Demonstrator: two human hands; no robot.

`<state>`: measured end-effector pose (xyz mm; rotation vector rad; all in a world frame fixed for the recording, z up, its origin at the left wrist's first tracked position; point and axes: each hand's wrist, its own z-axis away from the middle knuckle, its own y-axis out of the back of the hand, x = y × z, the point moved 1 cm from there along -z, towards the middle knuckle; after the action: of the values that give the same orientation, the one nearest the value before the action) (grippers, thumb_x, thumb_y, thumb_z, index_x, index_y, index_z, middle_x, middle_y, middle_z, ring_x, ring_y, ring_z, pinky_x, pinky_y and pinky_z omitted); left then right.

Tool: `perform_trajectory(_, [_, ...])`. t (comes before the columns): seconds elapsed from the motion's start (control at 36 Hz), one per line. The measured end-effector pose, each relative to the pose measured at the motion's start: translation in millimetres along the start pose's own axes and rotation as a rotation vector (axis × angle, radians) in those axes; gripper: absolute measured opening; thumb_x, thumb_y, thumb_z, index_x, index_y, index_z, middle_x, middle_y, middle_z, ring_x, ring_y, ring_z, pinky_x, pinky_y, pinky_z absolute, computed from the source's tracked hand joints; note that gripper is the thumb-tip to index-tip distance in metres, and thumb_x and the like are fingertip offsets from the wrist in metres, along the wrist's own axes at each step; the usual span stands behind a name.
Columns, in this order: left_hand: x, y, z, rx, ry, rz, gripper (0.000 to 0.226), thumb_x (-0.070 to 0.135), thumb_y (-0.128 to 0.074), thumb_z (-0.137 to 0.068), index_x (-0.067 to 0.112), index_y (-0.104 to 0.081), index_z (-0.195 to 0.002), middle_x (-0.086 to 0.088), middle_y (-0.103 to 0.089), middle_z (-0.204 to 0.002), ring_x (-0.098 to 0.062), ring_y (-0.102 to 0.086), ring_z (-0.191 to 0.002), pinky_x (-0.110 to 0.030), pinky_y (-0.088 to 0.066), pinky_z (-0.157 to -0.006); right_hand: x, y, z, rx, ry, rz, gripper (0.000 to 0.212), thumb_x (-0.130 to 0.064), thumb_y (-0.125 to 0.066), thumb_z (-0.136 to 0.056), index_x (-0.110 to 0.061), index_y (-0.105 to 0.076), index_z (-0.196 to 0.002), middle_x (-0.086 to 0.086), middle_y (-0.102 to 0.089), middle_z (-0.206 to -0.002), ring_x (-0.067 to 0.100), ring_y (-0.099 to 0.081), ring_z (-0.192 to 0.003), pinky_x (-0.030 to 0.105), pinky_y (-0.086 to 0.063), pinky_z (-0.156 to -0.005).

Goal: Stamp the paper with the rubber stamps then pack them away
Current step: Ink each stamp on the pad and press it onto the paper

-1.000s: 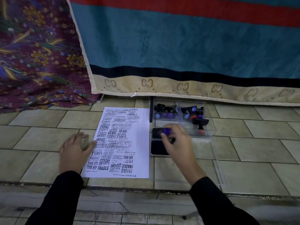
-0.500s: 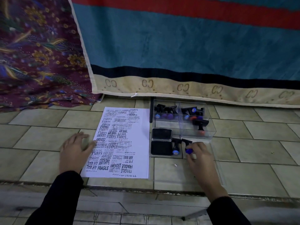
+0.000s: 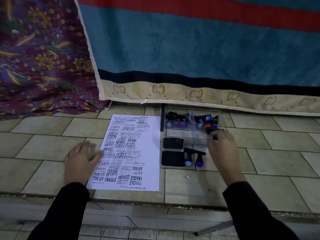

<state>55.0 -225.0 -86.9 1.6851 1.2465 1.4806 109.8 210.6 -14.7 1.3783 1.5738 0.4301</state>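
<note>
Paper (image 3: 128, 151) lies flat on the tiled floor (image 3: 277, 153), long edge running away from the person, covered in black stamp marks: SAMPLE, AIR MAIL, AMENDED, FRAGILE, EXPRESS, FAX OUT. Left hand (image 3: 81, 161) rests flat on the floor with fingers spread and relaxed, grasping nothing, thumb tip touching the paper's left edge. Right hand (image 3: 221, 149) reaches into the right compartment of the clear box (image 3: 178, 134), fingers curled on a black stamp (image 3: 213, 131); the grip is a bit blurred, and the stamp sits near the front of that compartment. Clear box stands just right of the paper's far half, close to the hanging cloth. More stamps lie along the back of the box: one cluster (image 3: 176, 119) in the left compartment, another cluster (image 3: 206, 119) in the right, with blue, purple and one orange-red handle ends showing. Ink pad (image 3: 172, 158) lies open just beside the paper's right edge, its lid (image 3: 173, 143) right behind it, touching the box front. Two loose stamps lie beside the ink pad on its right, handles pointing at the person: light-blue-capped stamp (image 3: 188, 157) and purple-capped stamp (image 3: 200, 158), side by side. Striped blanket (image 3: 190, 49) in blue, red and black hangs behind, floral cloth (image 3: 43, 58) to its left. Both arms in black sleeves.
</note>
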Motion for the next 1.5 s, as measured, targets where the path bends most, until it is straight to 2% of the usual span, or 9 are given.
perform_trajectory(0.17, [1,1,1,0.001,-0.001,0.009,0.058,0.062,-0.051,-0.078,0.019,-0.066,-0.114,-0.006,-0.058,-0.133,-0.03,-0.051,-0.123,-0.048,-0.036,-0.107,13,-8,-46,-0.34,-0.226,0.45,0.027,-0.035,-0.053,-0.086,-0.01,-0.063,-0.093,0.013,-0.067,-0.094,0.03,-0.06,-0.093,0.038,-0.04,-0.083])
perform_trajectory(0.5, [2,3,1,-0.006,0.002,0.005,0.058,0.061,-0.052,-0.078,0.018,-0.066,-0.115,-0.006,-0.058,-0.134,-0.03,-0.05,-0.124,-0.049,-0.035,-0.107,-1,-12,-73,-0.469,-0.286,0.589,0.021,-0.029,-0.057,-0.087,-0.013,-0.061,-0.1,0.008,-0.066,-0.1,0.027,-0.063,-0.092,0.037,-0.037,-0.089])
perform_trajectory(0.81, [5,3,1,0.01,0.005,-0.006,0.039,0.042,-0.072,-0.084,0.016,-0.065,-0.113,-0.008,-0.059,-0.132,-0.033,-0.052,-0.122,-0.051,-0.037,-0.106,-5,7,-71,-0.348,-0.278,0.447,0.035,-0.037,-0.066,-0.08,-0.011,-0.057,-0.101,0.012,-0.065,-0.097,0.029,-0.061,-0.092,0.038,-0.039,-0.085])
perform_trajectory(0.92, [7,5,2,0.01,0.007,-0.007,0.04,0.041,-0.072,-0.084,0.014,-0.066,-0.114,-0.01,-0.059,-0.132,-0.034,-0.053,-0.121,-0.05,-0.037,-0.106,-18,23,-66,-0.174,-0.226,0.202,0.029,-0.023,-0.068,-0.081,-0.007,-0.058,-0.103,0.017,-0.065,-0.097,0.034,-0.061,-0.089,0.03,-0.039,-0.065])
perform_trajectory(0.97, [8,5,2,0.007,0.005,-0.008,0.04,0.041,-0.071,-0.085,0.014,-0.065,-0.114,-0.01,-0.059,-0.132,-0.034,-0.053,-0.121,-0.05,-0.037,-0.106,-28,29,-61,-0.155,-0.172,-0.002,0.03,-0.018,-0.069,-0.081,-0.009,-0.057,-0.107,0.013,-0.066,-0.099,0.03,-0.061,-0.089,0.029,-0.042,-0.066])
perform_trajectory(1.03, [8,6,3,0.003,0.002,-0.007,0.04,0.041,-0.071,-0.085,0.014,-0.065,-0.114,-0.009,-0.059,-0.132,-0.033,-0.053,-0.121,-0.05,-0.037,-0.106,-42,33,-53,-0.193,-0.146,-0.204,0.031,-0.017,-0.071,-0.081,-0.014,-0.057,-0.108,0.006,-0.065,-0.102,0.022,-0.061,-0.091,0.03,-0.05,-0.073])
perform_trajectory(1.17, [8,6,3,0.004,0.001,-0.005,0.04,0.041,-0.071,-0.085,0.015,-0.065,-0.114,-0.009,-0.058,-0.133,-0.033,-0.051,-0.122,-0.051,-0.037,-0.106,-73,32,-20,-0.349,-0.007,-0.404,0.024,-0.014,-0.07,-0.081,-0.024,-0.061,-0.1,-0.003,-0.06,-0.102,0.005,-0.061,-0.081,0.013,-0.05,-0.069])
perform_trajectory(1.31, [5,4,3,-0.003,0.003,-0.01,0.04,0.043,-0.07,-0.086,0.016,-0.065,-0.115,-0.008,-0.058,-0.133,-0.031,-0.05,-0.124,-0.05,-0.035,-0.107,-84,20,5,-0.483,0.118,-0.429,0.023,-0.003,-0.069,-0.08,-0.013,-0.066,-0.101,0.006,-0.059,-0.102,0.018,-0.062,-0.089,0.027,-0.055,-0.083])
perform_trajectory(1.5, [7,4,3,-0.002,0.008,-0.006,0.04,0.041,-0.071,-0.085,0.015,-0.065,-0.115,-0.008,-0.059,-0.132,-0.032,-0.052,-0.122,-0.05,-0.036,-0.106,-83,7,17,-0.537,0.163,-0.403,0.026,-0.006,-0.069,-0.082,-0.016,-0.066,-0.106,0.003,-0.06,-0.103,0.016,-0.063,-0.088,0.028,-0.055,-0.084])
